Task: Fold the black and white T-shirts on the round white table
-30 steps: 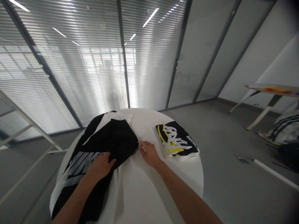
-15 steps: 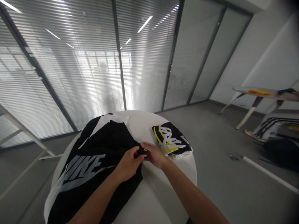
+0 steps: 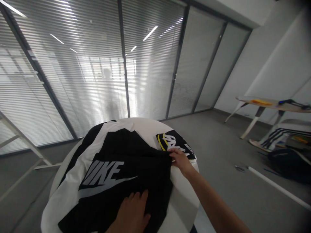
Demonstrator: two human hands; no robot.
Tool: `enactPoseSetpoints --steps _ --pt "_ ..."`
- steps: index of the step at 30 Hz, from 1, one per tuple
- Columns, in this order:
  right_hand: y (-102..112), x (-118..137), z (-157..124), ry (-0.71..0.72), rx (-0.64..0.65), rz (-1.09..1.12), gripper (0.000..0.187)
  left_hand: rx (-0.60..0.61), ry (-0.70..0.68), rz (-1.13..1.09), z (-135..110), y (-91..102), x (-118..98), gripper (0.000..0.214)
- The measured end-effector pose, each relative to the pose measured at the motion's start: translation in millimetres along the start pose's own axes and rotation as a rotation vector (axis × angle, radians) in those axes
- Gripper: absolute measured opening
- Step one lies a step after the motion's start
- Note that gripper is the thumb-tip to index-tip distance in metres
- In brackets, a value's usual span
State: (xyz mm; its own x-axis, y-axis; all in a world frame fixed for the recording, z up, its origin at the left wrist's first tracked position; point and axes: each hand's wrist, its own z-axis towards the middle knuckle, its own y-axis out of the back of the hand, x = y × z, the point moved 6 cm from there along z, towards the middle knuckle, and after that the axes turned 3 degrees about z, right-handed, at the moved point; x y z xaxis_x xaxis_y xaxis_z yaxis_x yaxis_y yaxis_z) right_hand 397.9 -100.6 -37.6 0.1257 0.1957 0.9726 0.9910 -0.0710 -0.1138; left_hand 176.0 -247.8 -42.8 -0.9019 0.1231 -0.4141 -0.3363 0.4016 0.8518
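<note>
- Two bare hands are at work on a black garment (image 3: 148, 165) with a grey NIKE print (image 3: 104, 174), over a round white table (image 3: 181, 207).
- The black garment lies spread across the middle of the table, its top end short of the far edge, its lower part running down toward the near edge, which is out of view.
- The right hand (image 3: 179, 160) has thumb and fingers drawn narrow on the garment's right-hand corner, holding the cloth there.
- The left hand (image 3: 132, 210) is over the garment's lower part, on the near side of the table. Its fingers point toward the far edge, thumb a little apart from them; I cannot tell whether any cloth is pinched.
- White cloth (image 3: 73, 176) shows along the garment's left side, from near the far edge round toward the left edge.
- Black cloth (image 3: 84, 147) shows outside that, along the left edge.
- A folded shirt (image 3: 178, 142), black with white lettering and yellow bands, lies by the right edge, partly hidden by the right hand.
- Off the right edge, a white pole (image 3: 277, 186) shows against the floor; farther back, a second table (image 3: 277, 105) carries something orange (image 3: 261, 102).
- Beyond the far edge stands a glass partition with blinds (image 3: 155, 81).
</note>
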Motion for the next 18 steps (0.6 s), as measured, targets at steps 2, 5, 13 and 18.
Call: enactPoseSetpoints --steps 2,5,13,18 --pt "1.5 -0.3 5.6 0.09 -0.043 -0.283 0.017 0.084 -0.018 0.048 -0.8 -17.2 -4.2 0.064" --pt "-15.8 10.7 4.6 0.357 -0.084 -0.721 0.02 0.133 -0.084 0.088 2.7 -28.6 -17.4 0.057" --pt "-105.8 21.9 -19.4 0.76 0.102 -1.339 0.03 0.213 -0.338 -0.165 18.8 -47.2 -52.8 0.05" --pt "-140.1 5.2 11.0 0.711 0.275 -1.45 0.05 0.17 -0.407 -0.223 6.1 5.9 -45.4 0.038"
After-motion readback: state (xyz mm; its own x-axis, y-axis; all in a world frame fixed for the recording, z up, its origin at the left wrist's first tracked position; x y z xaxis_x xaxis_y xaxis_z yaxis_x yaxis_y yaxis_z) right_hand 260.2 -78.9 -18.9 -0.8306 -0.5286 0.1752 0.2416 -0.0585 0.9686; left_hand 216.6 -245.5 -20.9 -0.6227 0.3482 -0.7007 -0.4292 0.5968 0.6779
